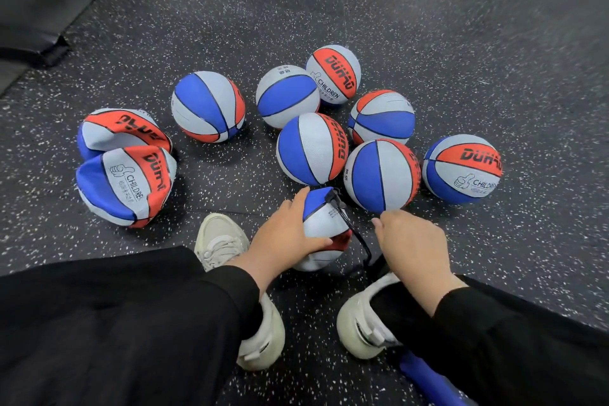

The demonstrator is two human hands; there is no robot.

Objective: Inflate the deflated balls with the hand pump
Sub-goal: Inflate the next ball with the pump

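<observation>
**One head-worn view, looking down at the floor**

A single wide-angle camera sits on the person's head and faces forward and steeply down. The speckled floor (428, 43) fills most of the frame, bending outward at the edges. Closest to the lens, along the bottom edge, are the dark sleeves (131, 323) and both pale shoes (220, 241). Just above them, near the centre, lie the left hand (283, 237) and right hand (412, 241). The cluster of balls (311, 148) spreads across the middle, farther off. A dark mat (43, 10) occupies the far upper left corner. No second view exists to overlap with it.
</observation>
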